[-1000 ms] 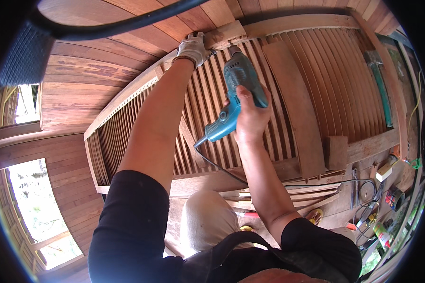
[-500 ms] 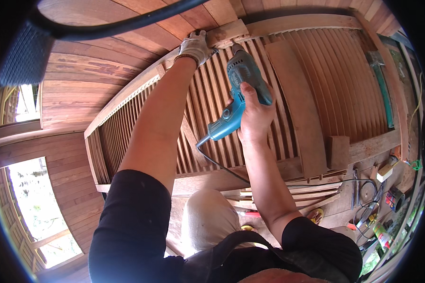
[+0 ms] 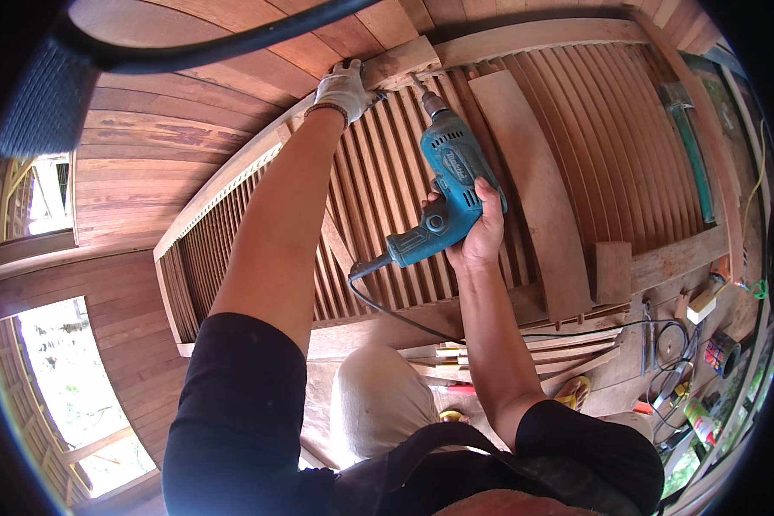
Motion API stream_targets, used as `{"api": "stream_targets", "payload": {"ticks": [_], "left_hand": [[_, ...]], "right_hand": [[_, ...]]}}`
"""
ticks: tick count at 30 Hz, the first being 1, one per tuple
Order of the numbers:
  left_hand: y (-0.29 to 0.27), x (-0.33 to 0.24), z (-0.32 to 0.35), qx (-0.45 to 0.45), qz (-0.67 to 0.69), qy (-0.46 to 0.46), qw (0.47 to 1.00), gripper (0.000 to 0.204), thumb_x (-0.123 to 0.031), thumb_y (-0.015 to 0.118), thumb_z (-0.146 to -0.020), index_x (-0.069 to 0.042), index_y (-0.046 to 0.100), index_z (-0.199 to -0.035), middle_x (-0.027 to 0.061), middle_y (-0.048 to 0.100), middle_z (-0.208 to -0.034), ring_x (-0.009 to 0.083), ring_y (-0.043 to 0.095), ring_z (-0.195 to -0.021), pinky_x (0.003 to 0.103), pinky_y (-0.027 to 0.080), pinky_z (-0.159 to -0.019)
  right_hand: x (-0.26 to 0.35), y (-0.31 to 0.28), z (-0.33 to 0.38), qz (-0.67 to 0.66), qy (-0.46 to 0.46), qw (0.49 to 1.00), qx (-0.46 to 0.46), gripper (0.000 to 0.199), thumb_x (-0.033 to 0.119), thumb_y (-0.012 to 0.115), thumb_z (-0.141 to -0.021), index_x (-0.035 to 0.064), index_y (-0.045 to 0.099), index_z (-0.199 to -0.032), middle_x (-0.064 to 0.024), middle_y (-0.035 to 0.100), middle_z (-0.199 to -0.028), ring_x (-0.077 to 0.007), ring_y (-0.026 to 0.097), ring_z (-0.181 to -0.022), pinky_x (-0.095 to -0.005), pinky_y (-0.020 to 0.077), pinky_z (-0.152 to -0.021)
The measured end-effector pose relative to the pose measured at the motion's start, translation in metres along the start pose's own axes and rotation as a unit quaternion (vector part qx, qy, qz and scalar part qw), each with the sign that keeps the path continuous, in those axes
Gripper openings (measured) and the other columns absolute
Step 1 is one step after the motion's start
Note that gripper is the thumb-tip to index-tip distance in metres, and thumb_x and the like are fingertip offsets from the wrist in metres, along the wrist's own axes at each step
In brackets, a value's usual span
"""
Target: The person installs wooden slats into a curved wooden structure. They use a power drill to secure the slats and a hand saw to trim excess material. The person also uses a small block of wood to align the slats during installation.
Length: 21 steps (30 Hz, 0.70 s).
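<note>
My right hand is bare and wrapped round the handle of a teal corded electric drill. The drill's thin bit points away from me, its tip at the far rail of a slatted wooden panel; I cannot tell whether the tip is in the wood. My left hand, in a whitish work glove, grips the far wooden rail to the left of the bit. Something small and dark shows beside its thumb, too small to name.
A wide loose board lies across the slats, near a small wood block. A teal-handled tool rests at the panel's right end. The drill's black cord runs right, toward tools on the floor. A plank wall rises beyond the panel.
The drill has come back toward me and tilted slightly, so more of its bit shows before the rail. My left hand stays at the rail with its fingers slightly shifted.
</note>
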State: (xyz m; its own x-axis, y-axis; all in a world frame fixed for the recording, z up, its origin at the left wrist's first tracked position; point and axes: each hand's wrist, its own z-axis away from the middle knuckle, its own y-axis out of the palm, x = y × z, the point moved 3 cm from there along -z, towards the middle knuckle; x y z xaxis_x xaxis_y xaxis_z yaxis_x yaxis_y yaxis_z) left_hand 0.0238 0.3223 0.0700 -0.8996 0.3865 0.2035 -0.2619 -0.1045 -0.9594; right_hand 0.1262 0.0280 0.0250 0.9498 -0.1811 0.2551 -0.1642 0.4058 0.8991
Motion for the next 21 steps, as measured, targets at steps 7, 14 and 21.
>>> {"api": "stream_targets", "payload": {"ticks": [7, 14, 21], "left_hand": [[0.005, 0.003, -0.001, -0.022, -0.016, 0.003, 1.000, 0.092, -0.050, 0.079, -0.087, -0.006, 0.036, -0.155, 0.0274, 0.050, -0.146, 0.0421, 0.054, -0.134, 0.045, 0.047, -0.112], [0.001, -0.001, 0.001, 0.001, -0.006, -0.001, 1.000, 0.093, -0.047, 0.078, -0.088, -0.007, 0.032, -0.158, 0.0277, 0.046, -0.150, 0.0431, 0.052, -0.135, 0.046, 0.046, -0.114], [-0.003, -0.003, 0.006, -0.003, -0.015, -0.011, 1.000, 0.094, -0.049, 0.079, -0.087, -0.006, 0.034, -0.157, 0.0280, 0.047, -0.149, 0.0427, 0.052, -0.136, 0.045, 0.047, -0.113]], "right_hand": [[-0.004, 0.008, -0.006, -0.017, 0.012, 1.000, 0.018, 0.055, 0.046, 0.057, -0.097, -0.0020, 0.061, -0.124, -0.0173, 0.069, -0.098, -0.0255, 0.069, -0.083, -0.0389, 0.0598, -0.075], [-0.001, 0.003, 0.001, -0.045, 0.016, 0.998, 0.051, 0.056, 0.046, 0.058, -0.097, -0.0017, 0.060, -0.125, -0.0182, 0.070, -0.099, -0.0244, 0.070, -0.086, -0.0382, 0.0608, -0.074], [-0.002, 0.008, 0.003, -0.050, 0.022, 0.997, 0.051, 0.056, 0.046, 0.059, -0.096, -0.0024, 0.060, -0.125, -0.0186, 0.070, -0.100, -0.0257, 0.071, -0.087, -0.0394, 0.0609, -0.075]]}}
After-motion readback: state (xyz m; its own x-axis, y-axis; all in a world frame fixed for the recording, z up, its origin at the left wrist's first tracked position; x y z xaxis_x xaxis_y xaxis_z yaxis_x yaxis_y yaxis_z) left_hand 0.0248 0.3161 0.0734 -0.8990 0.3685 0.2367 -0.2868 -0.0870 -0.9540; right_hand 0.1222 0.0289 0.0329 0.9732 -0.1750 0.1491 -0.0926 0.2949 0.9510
